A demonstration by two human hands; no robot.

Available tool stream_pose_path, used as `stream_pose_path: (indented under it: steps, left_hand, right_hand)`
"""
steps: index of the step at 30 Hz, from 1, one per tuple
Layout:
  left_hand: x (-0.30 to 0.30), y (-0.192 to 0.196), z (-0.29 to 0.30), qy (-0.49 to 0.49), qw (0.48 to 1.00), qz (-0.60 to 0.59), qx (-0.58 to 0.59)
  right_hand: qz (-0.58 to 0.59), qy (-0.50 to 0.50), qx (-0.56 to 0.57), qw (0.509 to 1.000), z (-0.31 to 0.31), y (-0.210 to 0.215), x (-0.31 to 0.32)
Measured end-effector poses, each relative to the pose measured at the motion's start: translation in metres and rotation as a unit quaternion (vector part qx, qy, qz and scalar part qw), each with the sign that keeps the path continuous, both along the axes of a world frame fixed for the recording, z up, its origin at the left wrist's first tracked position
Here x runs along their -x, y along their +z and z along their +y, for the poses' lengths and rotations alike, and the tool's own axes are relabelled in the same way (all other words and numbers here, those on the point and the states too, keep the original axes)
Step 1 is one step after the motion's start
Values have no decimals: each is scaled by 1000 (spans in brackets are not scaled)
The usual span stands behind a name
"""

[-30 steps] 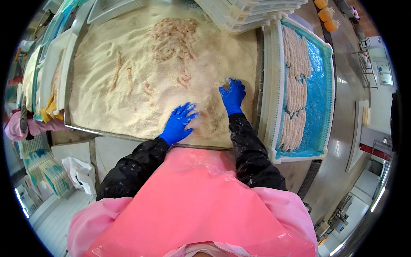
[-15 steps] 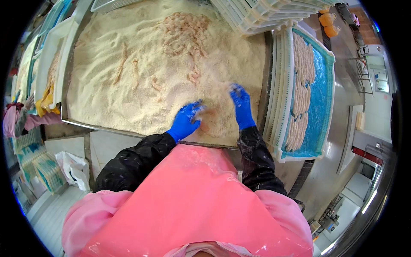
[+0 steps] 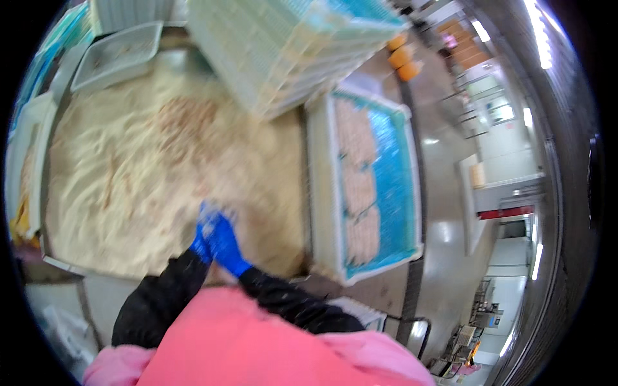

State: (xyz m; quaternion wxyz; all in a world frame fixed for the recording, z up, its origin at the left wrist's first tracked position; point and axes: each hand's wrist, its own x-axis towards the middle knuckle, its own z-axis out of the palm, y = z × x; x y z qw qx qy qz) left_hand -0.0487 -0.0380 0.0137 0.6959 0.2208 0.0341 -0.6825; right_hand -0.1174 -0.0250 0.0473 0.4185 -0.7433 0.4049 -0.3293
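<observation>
Blue-gloved hands brought together over the near edge of the crumb bed (image 3: pixel 161 186), left hand (image 3: pixel 201 241) tucked partly behind right hand (image 3: pixel 224 243). Pressed close, palms seemingly facing; motion blur hides whether anything sits pinched between them, so cannot tell. Pale crumbs dusting the fingertips (image 3: pixel 209 209). Black sleeves (image 3: pixel 161 299) and pink apron (image 3: pixel 257 341) below.

Crumb bed: wide, shallow, sandy-beige, ridged and furrowed, filling a large metal-edged table. Darker breaded strips (image 3: pixel 183 119) scattered toward the far middle.

Just right of the bed: white tray with blue liner (image 3: pixel 399 186), rows of pale breaded pieces (image 3: pixel 357 186) laid along its left half. Beyond, stack of pale green slatted trays (image 3: pixel 290 45), tilted in view. Far left, shallow clear tub (image 3: pixel 119 51).

Room: glossy grey floor (image 3: pixel 450 193) to the right, orange containers (image 3: pixel 405 61) in the distance, strip lights (image 3: pixel 537 32) along the upper right rim.
</observation>
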Motion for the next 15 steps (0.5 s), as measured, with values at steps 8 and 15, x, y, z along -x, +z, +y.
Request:
stream_pose_path:
  steps: [8,15]
  left_hand:
    - [12,26,21,-124,972,198,40]
    - [5,51,23,-130,984,125,8]
  right_hand:
    - [212,-48,214,952,0,-24,19]
    - [305,-147,-71,938,3,-5,-14]
